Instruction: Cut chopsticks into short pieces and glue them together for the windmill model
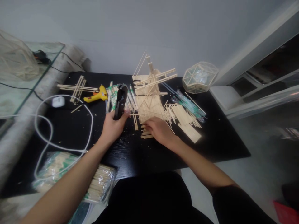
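Tool (121,101), black, nose toward 12, gripped in your left hand (113,127), fingers wrapped round it. Short sticks (146,136) lie at 4 o'clock from there, long axes roughly 9-to-3, right under your right hand (161,129), so that one's nearer. Right fingers are curled down; tips hidden, can't tell the gap or whether they've pinched one. Black table (130,155): glue gun (99,95) at 10, stick frame (151,81) near 12, ball-shaped frame (200,77) at 2. Room: glass shelf (25,88) at 10, grey wall (112,34) at 12.
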`<state>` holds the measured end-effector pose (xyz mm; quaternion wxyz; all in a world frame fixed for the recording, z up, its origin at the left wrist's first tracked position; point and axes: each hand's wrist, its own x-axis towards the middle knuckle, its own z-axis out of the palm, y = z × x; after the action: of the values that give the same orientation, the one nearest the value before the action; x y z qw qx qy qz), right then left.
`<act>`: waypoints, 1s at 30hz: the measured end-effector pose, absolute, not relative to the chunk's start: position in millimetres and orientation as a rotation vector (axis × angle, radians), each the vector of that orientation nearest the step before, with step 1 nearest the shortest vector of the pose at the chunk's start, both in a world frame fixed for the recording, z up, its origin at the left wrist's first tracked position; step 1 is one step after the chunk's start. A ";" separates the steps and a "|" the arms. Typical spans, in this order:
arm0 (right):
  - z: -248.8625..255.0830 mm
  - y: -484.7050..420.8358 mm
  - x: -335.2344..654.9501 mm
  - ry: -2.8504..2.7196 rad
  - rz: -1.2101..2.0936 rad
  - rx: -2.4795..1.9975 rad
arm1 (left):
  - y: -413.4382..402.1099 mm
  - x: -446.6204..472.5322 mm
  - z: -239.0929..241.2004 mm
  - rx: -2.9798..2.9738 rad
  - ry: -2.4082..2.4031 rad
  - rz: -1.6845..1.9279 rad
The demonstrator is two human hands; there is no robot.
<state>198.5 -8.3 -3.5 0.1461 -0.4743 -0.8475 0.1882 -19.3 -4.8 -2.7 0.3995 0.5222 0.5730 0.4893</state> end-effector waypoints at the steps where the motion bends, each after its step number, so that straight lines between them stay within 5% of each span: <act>1: -2.3 -8.1 200.6 -2.394 0.570 -1.365 | -4.7 -19.5 -1.6 1.359 1.469 1.231; 11: 20.2 -24.4 216.2 -1.998 0.935 -1.284 | -13.3 -11.4 3.8 1.876 1.471 0.981; 30: -29.0 -102.5 243.4 -2.100 0.672 -1.338 | -17.7 -7.1 1.2 2.089 1.362 0.804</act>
<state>243.4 -102.5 -29.0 0.2777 -0.4985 -0.7822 0.2503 -7.1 -17.7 1.2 0.2574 0.7703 0.5023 0.2966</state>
